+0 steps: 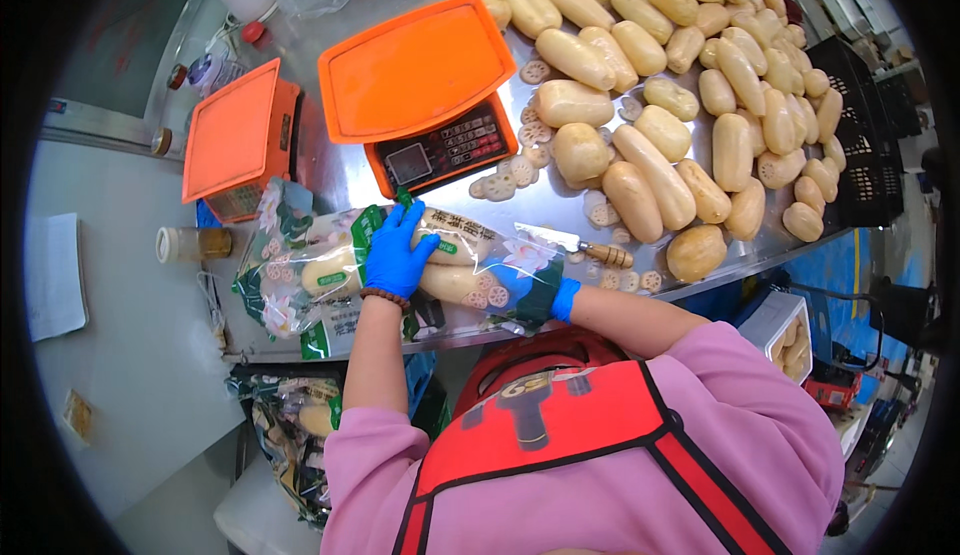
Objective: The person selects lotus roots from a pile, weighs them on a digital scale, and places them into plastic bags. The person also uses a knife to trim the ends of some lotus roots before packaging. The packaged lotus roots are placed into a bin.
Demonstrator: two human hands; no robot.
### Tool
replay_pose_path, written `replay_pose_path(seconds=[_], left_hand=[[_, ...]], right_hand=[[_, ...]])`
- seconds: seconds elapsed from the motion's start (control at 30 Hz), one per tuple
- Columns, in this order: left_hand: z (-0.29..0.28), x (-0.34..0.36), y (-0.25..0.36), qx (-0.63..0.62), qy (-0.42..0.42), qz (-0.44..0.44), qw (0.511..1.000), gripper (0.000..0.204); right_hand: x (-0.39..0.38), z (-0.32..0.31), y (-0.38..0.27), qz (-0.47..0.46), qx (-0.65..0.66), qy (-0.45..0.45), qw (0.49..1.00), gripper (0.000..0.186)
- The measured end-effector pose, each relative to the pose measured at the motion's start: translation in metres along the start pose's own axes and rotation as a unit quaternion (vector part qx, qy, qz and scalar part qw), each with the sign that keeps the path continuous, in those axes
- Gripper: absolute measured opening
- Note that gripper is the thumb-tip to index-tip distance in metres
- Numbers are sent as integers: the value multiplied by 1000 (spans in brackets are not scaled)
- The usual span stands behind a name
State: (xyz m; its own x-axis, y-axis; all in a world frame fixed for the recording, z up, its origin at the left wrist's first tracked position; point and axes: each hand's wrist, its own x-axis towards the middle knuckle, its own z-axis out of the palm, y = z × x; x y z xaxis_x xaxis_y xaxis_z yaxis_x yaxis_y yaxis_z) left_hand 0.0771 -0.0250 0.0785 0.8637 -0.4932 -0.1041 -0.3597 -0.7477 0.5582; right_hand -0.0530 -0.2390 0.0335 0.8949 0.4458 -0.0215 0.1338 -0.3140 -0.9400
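Observation:
A clear plastic bag (345,223) printed with flowers and green labels lies along the front of the metal table, with pale lotus roots (455,283) inside. My left hand (398,251), in a blue glove, grips the bag from above near its middle, its thumb apart from the fingers. At the bag's right end my right hand (522,287), also blue-gloved, reaches under the printed plastic beside the end of a lotus root; its fingers are too covered to make out. Just beyond it rests a knife (590,249) with a wooden handle.
A large pile of lotus roots (665,145) covers the table's right side, with cut slices (497,183) near it. Two orange scales (415,70) stand at the back left. A lidded jar (190,244) sits left of the bag, and a black crate (855,135) at the far right.

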Motion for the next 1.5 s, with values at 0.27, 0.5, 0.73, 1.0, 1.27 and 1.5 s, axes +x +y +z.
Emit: replay_pose_path(seconds=[0.27,0.5,0.73,1.0,1.27,1.5], left_hand=[[9,8,-3,19,18,15,1000,56],[7,-41,51,45,164,88,981,41],[68,-108,56,-615,-334,-357,619,52],[125,-110,43,-507,-201,-291,786,24],[113,-101,40,-186,-243,36,951,23],[112,-104,41,-456,-265,-259,809,27]], right_hand=[[4,-27,-37,73,-25,-49,996,40],[-10,-41,-29,93,-28,-43,994,43],[-11,-30,-3,8,75,17,997,31],[-20,-40,-1,44,58,-7,997,30],[-14,-33,-2,56,95,-21,994,29],[-6,-38,-12,66,118,-59,989,29]])
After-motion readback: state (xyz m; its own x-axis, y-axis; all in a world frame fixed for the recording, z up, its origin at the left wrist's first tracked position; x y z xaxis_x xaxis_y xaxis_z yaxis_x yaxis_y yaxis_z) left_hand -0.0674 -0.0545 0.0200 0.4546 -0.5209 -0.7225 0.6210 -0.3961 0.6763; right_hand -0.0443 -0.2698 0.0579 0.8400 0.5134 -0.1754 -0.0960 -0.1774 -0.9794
